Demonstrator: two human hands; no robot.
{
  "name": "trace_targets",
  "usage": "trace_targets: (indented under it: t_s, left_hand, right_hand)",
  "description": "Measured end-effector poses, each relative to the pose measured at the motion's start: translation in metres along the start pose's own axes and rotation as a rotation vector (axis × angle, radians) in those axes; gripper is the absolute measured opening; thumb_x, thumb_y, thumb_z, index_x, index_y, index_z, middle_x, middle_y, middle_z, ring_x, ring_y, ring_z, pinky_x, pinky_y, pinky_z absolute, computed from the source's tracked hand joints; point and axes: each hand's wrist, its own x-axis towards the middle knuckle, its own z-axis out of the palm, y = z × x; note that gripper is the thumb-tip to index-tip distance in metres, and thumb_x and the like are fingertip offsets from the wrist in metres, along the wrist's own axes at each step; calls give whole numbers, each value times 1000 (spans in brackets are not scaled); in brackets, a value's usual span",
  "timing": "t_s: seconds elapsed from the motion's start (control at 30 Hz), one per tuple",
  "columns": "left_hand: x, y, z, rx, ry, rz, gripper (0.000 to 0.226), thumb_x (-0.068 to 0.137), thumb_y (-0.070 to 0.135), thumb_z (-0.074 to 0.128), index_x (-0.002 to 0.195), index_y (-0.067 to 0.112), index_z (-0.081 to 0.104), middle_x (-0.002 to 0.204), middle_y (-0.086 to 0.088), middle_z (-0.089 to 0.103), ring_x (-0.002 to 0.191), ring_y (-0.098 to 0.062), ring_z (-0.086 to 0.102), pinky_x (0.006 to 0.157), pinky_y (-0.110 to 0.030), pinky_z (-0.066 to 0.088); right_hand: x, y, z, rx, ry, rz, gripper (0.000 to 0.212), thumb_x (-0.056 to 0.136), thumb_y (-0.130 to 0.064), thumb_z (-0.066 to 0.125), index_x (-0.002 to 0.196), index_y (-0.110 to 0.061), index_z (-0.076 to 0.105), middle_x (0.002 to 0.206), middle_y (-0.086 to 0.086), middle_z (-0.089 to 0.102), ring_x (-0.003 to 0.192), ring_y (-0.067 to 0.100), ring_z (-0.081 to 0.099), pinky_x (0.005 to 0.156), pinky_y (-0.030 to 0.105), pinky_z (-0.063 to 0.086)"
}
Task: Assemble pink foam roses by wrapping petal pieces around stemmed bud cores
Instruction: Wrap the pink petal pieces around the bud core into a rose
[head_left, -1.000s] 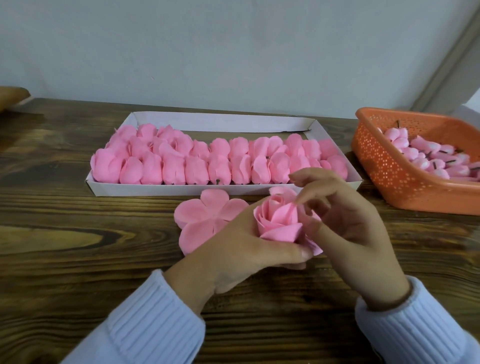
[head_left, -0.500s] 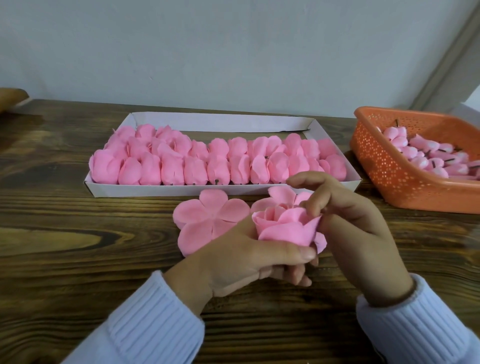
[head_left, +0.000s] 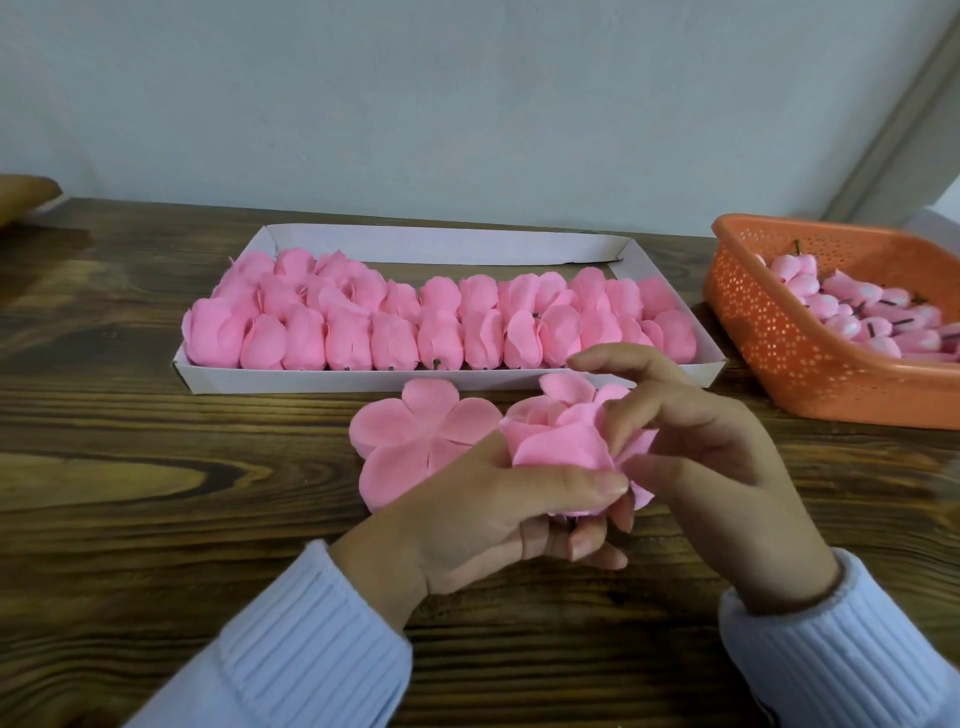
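Dark, knotted wood forms the surface (head_left: 156, 493) beneath a pale grey wall (head_left: 467, 104), where a person in ribbed pale sleeves (head_left: 291, 649) builds a pink foam rose (head_left: 558, 441) above the middle, toward the near edge. The left grip (head_left: 483, 519) clasps the flower from below, thumb laid across an outer petal. The right grip (head_left: 717, 467) pinches a petal edge at the rose's right side, index finger lifted clear. The stem is hidden inside the left palm.

Just beside the rose, a flat five-lobed petal piece (head_left: 415, 431) lies on the wood, partly behind the left grip. Toward the far edge, a white cardboard tray (head_left: 441, 244) holds rows of wrapped roses (head_left: 441, 332). At the far right corner, an orange perforated basket (head_left: 779, 338) holds stemmed bud cores (head_left: 857, 312).

The step in hand appears to be folding one petal layer up around the core. Next, each loose lobe likely needs pressing snug against the bud, overlapping its neighbour, lightly, since foam creases easily.
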Motion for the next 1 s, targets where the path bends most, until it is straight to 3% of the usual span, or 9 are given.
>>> trace_targets:
  t_s: [0.1,0.27,0.4,0.5,0.63,0.7,0.8,0.9,1.0]
  left_hand:
    - [0,1,2,-11,-5,7,18,81,16,61,97,7,62,76,-4,61,55,-6,52,72,-29,56]
    - [0,1,1,-10,2,22,13,78,15,70,91,15,70,75,0,61,57,-6,54,71,-28,56]
    - [1,0,3,87,22,62,27,72,5,71,97,14,67,89,0,65,88,-11,62,71,-25,56]
    - [3,-3,3,231,126,143,31,72,3,73,101,2,63,97,-17,62,95,-25,60,74,-27,54]
    - [2,-2,2,188,180,198,20,77,0,69,94,10,66,79,-5,66,74,-16,63,68,-25,53]
    - [2,-1,3,156,173,184,19,77,1,70,94,9,65,79,-2,68,74,-13,65,67,-24,54]
    - [2,-1,4,135,144,175,28,74,9,77,95,7,59,77,2,67,69,-8,64,67,-24,54]
    - [3,-1,5,144,137,182,26,71,15,73,94,11,60,80,0,64,72,-9,62,68,-25,53]
    - [4,-4,3,182,197,188,27,65,15,75,91,20,69,88,-3,65,85,-16,63,75,-29,56]
  right_hand:
    - [-1,0,0,24,9,3,14,66,-5,52,65,-14,63,125,7,58,77,5,65,47,26,48]
    - [-1,-2,0,85,7,14,16,65,-6,50,66,-16,64,126,7,58,87,17,66,54,37,50]
    - [-2,2,1,50,35,-11,24,73,-9,55,82,-25,70,127,4,59,116,28,56,77,58,47]
    - [0,5,2,63,97,7,35,77,-12,57,107,-28,67,128,5,59,117,29,55,92,65,40]
    - [0,3,3,66,93,14,21,78,-16,58,94,-26,69,127,5,59,89,28,61,74,52,48]
    - [0,3,4,54,82,11,15,77,-13,58,80,-25,67,127,3,59,85,40,61,66,44,50]
    - [-2,2,4,121,65,37,13,74,-9,56,72,-19,64,127,2,59,69,58,54,57,45,52]
    - [-1,2,3,91,84,42,16,71,-10,54,73,-21,65,126,4,60,88,51,60,64,54,51]
    - [1,5,8,46,106,20,22,77,-12,58,93,-25,67,123,3,60,99,29,62,81,43,53]
